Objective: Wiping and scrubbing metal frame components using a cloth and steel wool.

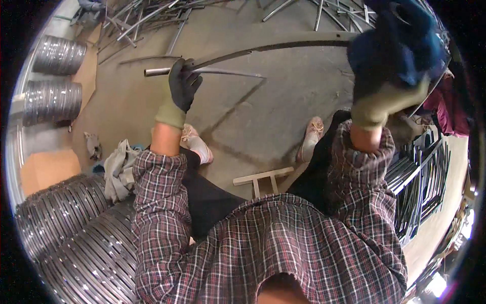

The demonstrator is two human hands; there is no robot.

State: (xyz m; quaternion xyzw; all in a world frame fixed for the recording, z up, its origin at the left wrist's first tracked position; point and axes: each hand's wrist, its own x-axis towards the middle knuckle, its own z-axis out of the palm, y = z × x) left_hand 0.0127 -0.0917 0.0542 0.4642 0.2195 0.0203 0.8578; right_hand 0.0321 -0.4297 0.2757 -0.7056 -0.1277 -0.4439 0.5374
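Observation:
My left hand (184, 88), in a black and pale green work glove, is closed around the left end of a long, dark, curved metal strip (293, 45). The strip reaches across in front of me to my right hand (387, 101). That gloved hand is closed on a bunched dark blue cloth (400, 48) at the strip's right end. The cloth hides most of its fingers. Behind my left hand a grey metal tube (228, 73) appears to lie on the floor.
Loose metal strips (136, 25) lie scattered at the far side. Coiled stacks of dark rings (53, 104) stand at left, with larger ones (86, 248) nearer. A grey rag (121, 169) rests by them. More strips (420, 177) are piled at right. Between my feet is a wooden frame (263, 177).

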